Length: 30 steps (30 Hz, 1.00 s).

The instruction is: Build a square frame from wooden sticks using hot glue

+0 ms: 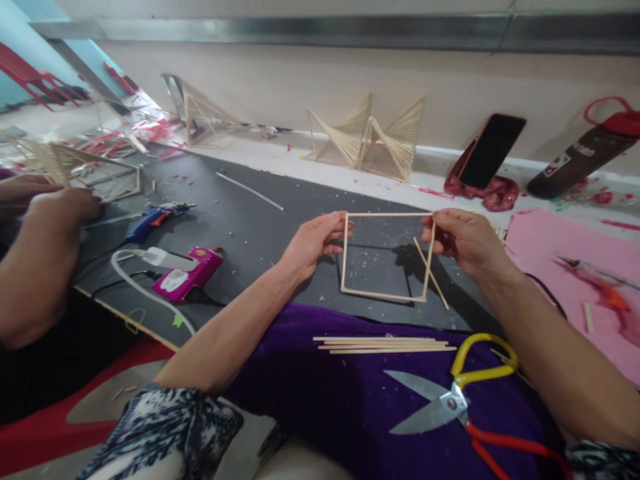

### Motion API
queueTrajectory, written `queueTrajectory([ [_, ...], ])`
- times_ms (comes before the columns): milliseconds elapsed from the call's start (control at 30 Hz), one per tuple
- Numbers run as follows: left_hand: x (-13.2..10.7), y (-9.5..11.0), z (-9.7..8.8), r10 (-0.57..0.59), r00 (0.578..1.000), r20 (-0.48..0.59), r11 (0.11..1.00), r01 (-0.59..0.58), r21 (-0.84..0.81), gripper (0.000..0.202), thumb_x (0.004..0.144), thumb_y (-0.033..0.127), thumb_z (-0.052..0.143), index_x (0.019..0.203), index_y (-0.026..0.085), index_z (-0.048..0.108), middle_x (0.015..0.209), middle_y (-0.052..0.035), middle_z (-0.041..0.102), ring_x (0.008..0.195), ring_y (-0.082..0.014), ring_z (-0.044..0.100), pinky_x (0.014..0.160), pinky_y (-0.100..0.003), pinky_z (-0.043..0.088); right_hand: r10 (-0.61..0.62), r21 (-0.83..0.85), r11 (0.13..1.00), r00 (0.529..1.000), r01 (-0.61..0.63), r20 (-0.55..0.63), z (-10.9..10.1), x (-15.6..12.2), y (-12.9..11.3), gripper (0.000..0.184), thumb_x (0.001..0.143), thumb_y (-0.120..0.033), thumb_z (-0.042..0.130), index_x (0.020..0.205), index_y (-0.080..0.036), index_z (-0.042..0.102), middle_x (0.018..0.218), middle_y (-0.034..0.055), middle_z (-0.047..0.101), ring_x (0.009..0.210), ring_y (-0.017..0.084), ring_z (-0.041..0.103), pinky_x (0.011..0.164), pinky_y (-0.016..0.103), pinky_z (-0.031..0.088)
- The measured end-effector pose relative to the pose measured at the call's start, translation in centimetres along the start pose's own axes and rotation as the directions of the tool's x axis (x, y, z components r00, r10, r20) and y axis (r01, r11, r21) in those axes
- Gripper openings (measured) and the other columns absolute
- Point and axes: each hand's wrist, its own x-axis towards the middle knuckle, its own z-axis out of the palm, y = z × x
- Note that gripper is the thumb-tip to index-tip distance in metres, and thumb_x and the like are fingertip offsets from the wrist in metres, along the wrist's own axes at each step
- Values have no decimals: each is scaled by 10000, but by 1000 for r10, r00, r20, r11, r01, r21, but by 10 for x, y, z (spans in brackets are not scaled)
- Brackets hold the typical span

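My left hand [316, 244] pinches the left side of a square frame of thin wooden sticks [387, 294]. With its fingers at the upper right corner, my right hand [465, 239] grips the same frame. The frame is tilted up over the dark grey table [260, 233]. Beside its right edge lies a loose stick [439, 289]. Several more sticks [380, 343] rest on the purple cloth [320, 387] across my lap. Large scissors [453, 404] with one yellow and one red handle lie there too, blades apart.
Stick models with twisted surfaces [360, 143] stand along the wall. A phone [493, 150] leans on a red stand near a bottle [583, 157]. At left are a blue glue gun [147, 225], a magenta power strip [187, 275] and another person's hands [65, 203]. Right: a pink sheet [543, 233].
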Motion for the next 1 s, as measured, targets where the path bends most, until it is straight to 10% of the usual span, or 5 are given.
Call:
queueTrajectory([
  [200,-11,7,2,217,952,-218,976,-207,67,222,774,336,648,926,175,634,860,-21,640,701,-80,593,510,-145,449,-155,153,971,970,185,-187,-15,2,-17,192,786,-375,563,811,-187,592,673,12,618,435,72,478,354,196,288],
  [300,-26,4,16,156,985,-67,985,-151,82,195,780,325,636,732,142,593,616,16,567,501,-52,520,425,-144,394,-203,184,951,950,249,-238,-12,3,-19,191,791,-380,536,813,-193,564,683,5,612,441,72,479,362,201,306],
  [433,-43,-10,41,-149,968,204,989,151,4,290,698,231,710,954,140,607,750,-32,648,585,-105,605,422,-167,428,-246,172,941,939,290,-238,4,-3,-17,207,812,-401,511,834,-200,552,706,13,624,475,88,516,394,215,353],
  [700,-40,-21,41,-170,972,162,975,190,-116,170,742,233,682,842,110,622,771,-64,669,626,-114,641,437,-152,461,-273,104,950,946,293,-176,25,-23,-21,253,845,-463,466,873,-226,548,787,37,643,546,113,566,438,235,396],
  [1000,-37,-16,31,-225,913,340,929,306,-208,127,785,205,644,857,109,602,766,-72,677,608,-109,646,460,-150,494,-85,-63,991,924,117,374,19,-23,-8,383,703,-314,698,1072,-237,629,849,25,692,540,110,597,427,211,404],
])
